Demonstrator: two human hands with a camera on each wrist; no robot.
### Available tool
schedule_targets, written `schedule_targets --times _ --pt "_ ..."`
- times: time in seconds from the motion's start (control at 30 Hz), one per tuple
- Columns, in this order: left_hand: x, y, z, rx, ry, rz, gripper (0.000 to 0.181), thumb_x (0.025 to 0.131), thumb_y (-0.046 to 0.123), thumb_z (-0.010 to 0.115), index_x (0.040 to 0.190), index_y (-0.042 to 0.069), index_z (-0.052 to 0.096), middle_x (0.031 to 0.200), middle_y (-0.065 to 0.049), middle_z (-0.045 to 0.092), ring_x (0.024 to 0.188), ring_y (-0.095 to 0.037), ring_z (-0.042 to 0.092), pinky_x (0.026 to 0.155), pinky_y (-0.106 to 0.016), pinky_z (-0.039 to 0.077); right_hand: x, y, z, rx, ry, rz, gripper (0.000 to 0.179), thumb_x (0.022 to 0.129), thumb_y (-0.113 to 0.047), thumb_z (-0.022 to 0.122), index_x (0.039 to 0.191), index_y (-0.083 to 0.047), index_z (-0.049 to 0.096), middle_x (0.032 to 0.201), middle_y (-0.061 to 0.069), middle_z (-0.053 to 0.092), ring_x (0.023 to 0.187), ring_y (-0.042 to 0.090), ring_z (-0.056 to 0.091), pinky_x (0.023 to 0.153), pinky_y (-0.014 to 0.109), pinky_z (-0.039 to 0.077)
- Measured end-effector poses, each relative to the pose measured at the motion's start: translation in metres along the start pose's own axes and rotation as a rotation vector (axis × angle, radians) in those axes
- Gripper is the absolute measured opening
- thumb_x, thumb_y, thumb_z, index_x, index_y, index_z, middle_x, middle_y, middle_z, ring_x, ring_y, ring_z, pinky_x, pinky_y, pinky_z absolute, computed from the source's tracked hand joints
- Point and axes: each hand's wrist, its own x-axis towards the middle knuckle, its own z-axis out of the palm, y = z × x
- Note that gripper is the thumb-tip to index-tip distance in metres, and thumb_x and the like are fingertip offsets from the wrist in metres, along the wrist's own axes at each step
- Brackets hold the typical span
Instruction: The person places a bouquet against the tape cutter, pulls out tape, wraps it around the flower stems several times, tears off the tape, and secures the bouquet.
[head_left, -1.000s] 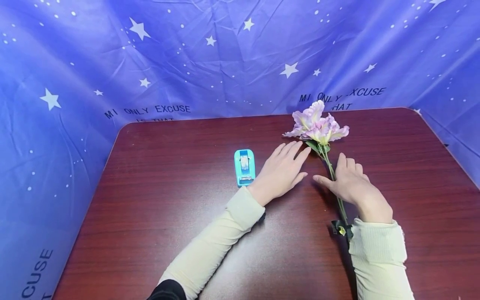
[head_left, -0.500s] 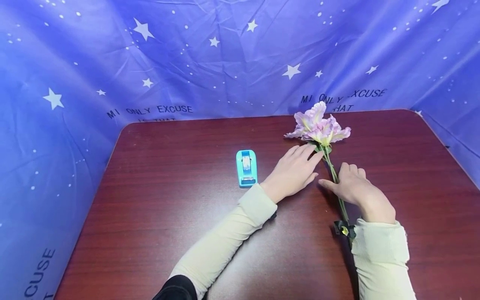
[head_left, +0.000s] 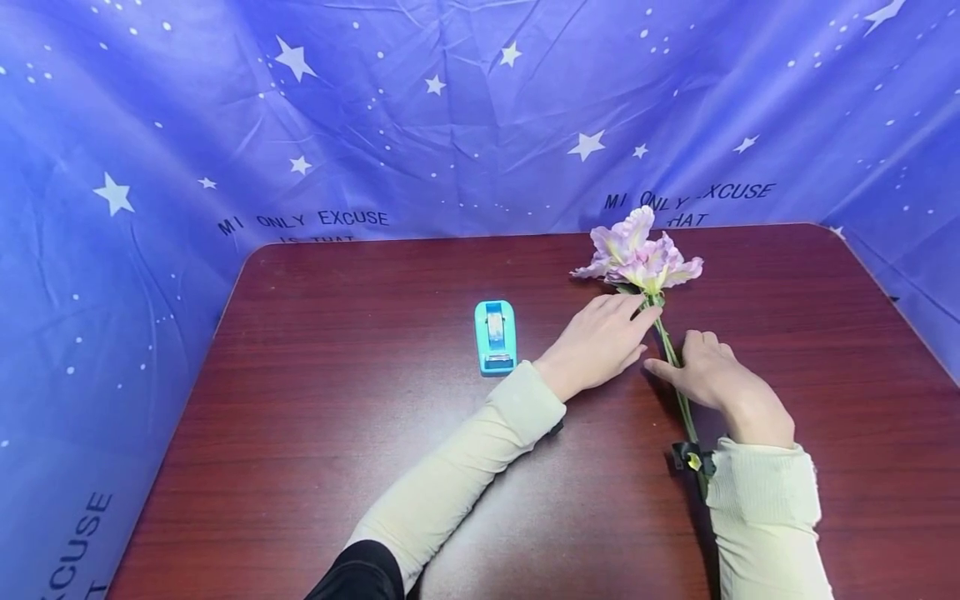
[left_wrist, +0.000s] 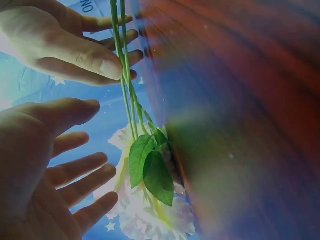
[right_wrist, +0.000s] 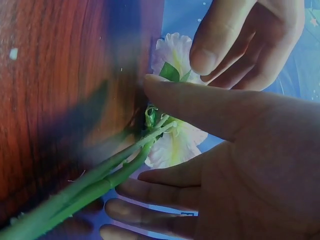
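Note:
Pink-and-white artificial lilies (head_left: 637, 250) lie on the table, their green stems (head_left: 684, 408) running toward the near edge. My left hand (head_left: 603, 342) reaches in from the left, its fingertips overlapping the stems just under the blooms in the head view. In the left wrist view that hand's fingers (left_wrist: 82, 182) are loosely extended beside the leaves (left_wrist: 158, 177), not wrapped around anything. Lower along the stems is my right hand (head_left: 720, 379), thumb on one side and fingers on the other. The right wrist view shows its fingers (right_wrist: 165, 192) spread, with the stems passing before them.
A light-blue tape dispenser (head_left: 496, 337) stands on the dark red wooden table (head_left: 337, 350), left of my left hand. Blue star-printed cloth (head_left: 450, 150) hangs behind the table and along both sides.
My left hand has moved right, from beside the flowers to over the stems under the blooms. My right hand has shifted slightly right and nearer. The flowers stay lying on the table.

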Motion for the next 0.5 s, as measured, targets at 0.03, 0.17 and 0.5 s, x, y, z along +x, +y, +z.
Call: schedule_targets --times 0.03,0.17,0.5 --pt "0.0004 0.0000 -0.0004 0.002 -0.005 0.000 0.055 0.099 0.038 0.058 0.146 0.015 0.045 0.143 -0.003 0.051 0.134 -0.020 0.048 0.114 -0.033 0.034 0.0001 0.0004 -0.0006 0.004 -0.006 0.004 0.055 0.096 -0.040 0.058 0.092 0.014 0.044 0.101 0.040 0.045 0.098 0.059 0.048 0.088 0.062 0.040" --pt "0.0001 -0.0002 -0.0008 0.000 -0.017 -0.005 0.054 0.098 0.038 0.059 0.146 0.015 0.046 0.142 -0.003 0.051 0.134 -0.019 0.048 0.113 -0.032 0.035 -0.0001 0.0002 -0.0016 0.017 -0.046 0.018 0.059 0.097 -0.041 0.055 0.098 0.017 0.044 0.104 0.040 0.044 0.100 0.057 0.048 0.088 0.062 0.042" --pt "0.0067 0.0080 -0.0014 0.023 0.027 0.030 0.041 0.098 0.030 0.059 0.136 0.017 0.054 0.135 0.001 0.056 0.126 -0.016 0.054 0.108 -0.029 0.039 -0.0013 0.0002 -0.0036 0.023 -0.066 -0.011 0.059 0.097 -0.037 0.056 0.098 0.021 0.048 0.098 0.041 0.052 0.090 0.049 0.057 0.084 0.058 0.046"
